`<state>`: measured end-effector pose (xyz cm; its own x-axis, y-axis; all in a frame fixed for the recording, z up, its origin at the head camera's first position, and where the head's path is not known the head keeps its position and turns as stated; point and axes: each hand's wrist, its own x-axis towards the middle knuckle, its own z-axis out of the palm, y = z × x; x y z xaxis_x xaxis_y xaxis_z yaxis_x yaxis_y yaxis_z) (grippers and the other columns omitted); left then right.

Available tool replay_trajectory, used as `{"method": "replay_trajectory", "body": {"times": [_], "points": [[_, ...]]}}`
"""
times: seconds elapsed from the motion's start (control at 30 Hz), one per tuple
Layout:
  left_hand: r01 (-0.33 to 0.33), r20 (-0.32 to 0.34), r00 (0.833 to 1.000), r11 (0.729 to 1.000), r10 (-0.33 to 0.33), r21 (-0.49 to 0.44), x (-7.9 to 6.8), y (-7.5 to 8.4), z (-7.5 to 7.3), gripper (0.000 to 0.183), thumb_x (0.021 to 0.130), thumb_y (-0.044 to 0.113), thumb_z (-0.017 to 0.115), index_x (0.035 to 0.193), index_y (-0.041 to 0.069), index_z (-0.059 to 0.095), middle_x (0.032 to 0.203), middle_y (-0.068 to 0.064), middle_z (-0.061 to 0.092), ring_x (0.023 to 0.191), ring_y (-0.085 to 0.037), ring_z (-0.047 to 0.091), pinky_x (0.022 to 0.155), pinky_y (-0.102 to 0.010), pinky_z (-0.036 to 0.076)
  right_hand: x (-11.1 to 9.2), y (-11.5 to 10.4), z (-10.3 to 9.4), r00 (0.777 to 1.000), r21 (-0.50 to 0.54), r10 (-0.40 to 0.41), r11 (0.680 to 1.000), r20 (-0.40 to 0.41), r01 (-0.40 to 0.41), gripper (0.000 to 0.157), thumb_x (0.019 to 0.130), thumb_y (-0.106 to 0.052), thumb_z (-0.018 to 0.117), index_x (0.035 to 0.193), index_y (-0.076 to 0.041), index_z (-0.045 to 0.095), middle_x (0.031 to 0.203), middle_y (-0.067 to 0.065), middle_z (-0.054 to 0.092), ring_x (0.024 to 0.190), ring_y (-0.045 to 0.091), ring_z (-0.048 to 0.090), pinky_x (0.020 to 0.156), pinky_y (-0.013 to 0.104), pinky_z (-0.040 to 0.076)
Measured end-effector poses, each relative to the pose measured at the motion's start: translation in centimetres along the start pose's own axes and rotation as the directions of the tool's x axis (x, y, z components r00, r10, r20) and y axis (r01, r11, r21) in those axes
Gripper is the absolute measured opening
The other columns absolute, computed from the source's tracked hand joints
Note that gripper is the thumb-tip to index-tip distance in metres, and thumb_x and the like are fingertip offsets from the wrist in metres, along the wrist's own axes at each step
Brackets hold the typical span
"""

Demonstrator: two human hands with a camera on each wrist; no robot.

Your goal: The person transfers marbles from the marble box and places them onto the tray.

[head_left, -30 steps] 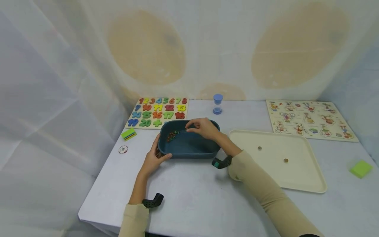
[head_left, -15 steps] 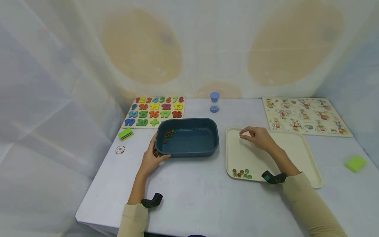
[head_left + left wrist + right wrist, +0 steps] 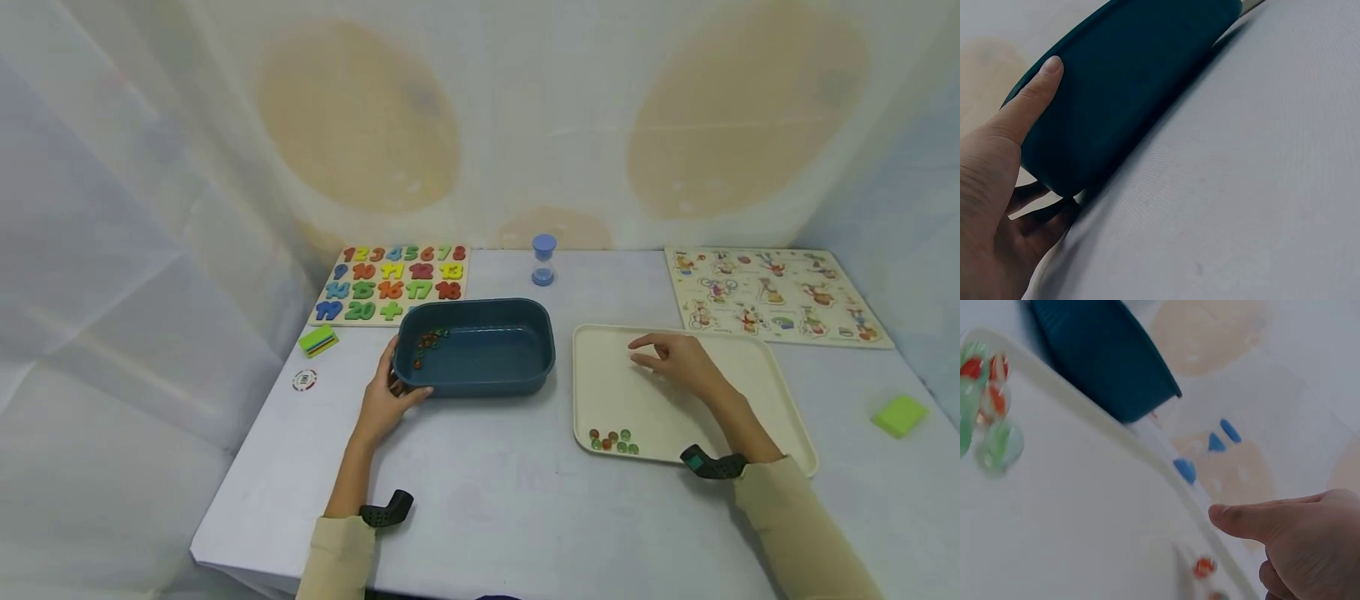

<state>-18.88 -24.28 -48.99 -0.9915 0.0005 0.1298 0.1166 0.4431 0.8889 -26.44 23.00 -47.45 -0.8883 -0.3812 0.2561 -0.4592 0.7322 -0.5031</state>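
Note:
My left hand [image 3: 383, 406] grips the left end of a dark teal basin [image 3: 491, 390]. Its thumb lies on the front wall, and its fingers reach round the end and low corner, as the left wrist view shows. Several red and green glass marbles [image 3: 431, 337] lie in the basin's left part. Over the cream tray [image 3: 600, 375] hovers my right hand [image 3: 678, 362], thumb and forefinger apart, with nothing seen between them. In the right wrist view, an orange-red marble [image 3: 1204, 567] on the tray is near its thumb. More marbles [image 3: 613, 440] are gathered in the tray's front left corner.
Behind the basin lies a number puzzle board [image 3: 397, 283], with a blue sand timer [image 3: 543, 260] to its right. A picture puzzle board [image 3: 780, 296] is behind the tray. Green blocks [image 3: 899, 415] sit far right, coloured ones [image 3: 318, 341] left, beside a round chip [image 3: 304, 380].
My right hand has gone from above the basin rightward to over the tray, and its thumb and forefinger have parted. The left hand keeps its hold on the basin.

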Motion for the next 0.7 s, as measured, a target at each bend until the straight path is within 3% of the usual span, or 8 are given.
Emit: {"method": "replay_trajectory", "body": {"times": [0.17, 0.37, 0.57, 0.7], "points": [[0.017, 0.011, 1.000, 1.000, -0.017, 0.006, 0.0, 0.2, -0.1, 0.097, 0.069, 0.037, 0.075, 0.142, 0.040, 0.011, 0.148, 0.000, 0.020, 0.124, -0.031, 0.039, 0.096, -0.041, 0.041, 2.0, -2.9, 0.1, 0.998, 0.056, -0.057, 0.997, -0.025, 0.058, 0.024, 0.083, -0.029, 0.064, 0.099, -0.012, 0.068, 0.048, -0.006, 0.036, 0.041, 0.006, 0.027, 0.039, 0.022, 0.027], [0.018, 0.031, 0.999, 1.000, -0.018, -0.014, -0.6, 2.3, -0.3, 0.099, 0.070, 0.029, 0.077, 0.144, 0.030, 0.012, 0.148, -0.004, 0.019, 0.124, -0.037, 0.038, 0.097, -0.044, 0.039, 6.1, -8.3, 1.4, 0.993, 0.173, -0.114, 0.978, -0.021, 0.116, 0.022, 0.083, -0.028, 0.064, 0.099, -0.014, 0.069, 0.050, -0.004, 0.032, 0.046, 0.011, 0.027, 0.043, 0.025, 0.025], [0.023, 0.032, 0.999, 1.000, -0.023, 0.002, -1.0, 3.3, -0.4, 0.098, 0.071, 0.024, 0.077, 0.145, 0.026, 0.013, 0.147, -0.007, 0.022, 0.123, -0.037, 0.039, 0.095, -0.042, 0.041, 11.3, -13.5, 5.0, 0.978, 0.239, -0.192, 0.956, 0.079, 0.168, 0.024, 0.083, -0.027, 0.064, 0.100, -0.011, 0.068, 0.050, -0.003, 0.029, 0.045, 0.012, 0.025, 0.045, 0.025, 0.024], [0.013, 0.038, 0.999, 1.000, -0.012, -0.016, -1.0, 3.2, -0.4, 0.097, 0.072, 0.024, 0.076, 0.145, 0.025, 0.012, 0.146, -0.010, 0.023, 0.122, -0.038, 0.040, 0.094, -0.042, 0.042, 14.3, -15.5, 7.9, 0.964, 0.187, -0.193, 0.970, 0.183, 0.159, 0.027, 0.083, -0.026, 0.064, 0.104, -0.010, 0.067, 0.050, 0.000, 0.036, 0.046, 0.012, 0.027, 0.047, 0.024, 0.025]]}}
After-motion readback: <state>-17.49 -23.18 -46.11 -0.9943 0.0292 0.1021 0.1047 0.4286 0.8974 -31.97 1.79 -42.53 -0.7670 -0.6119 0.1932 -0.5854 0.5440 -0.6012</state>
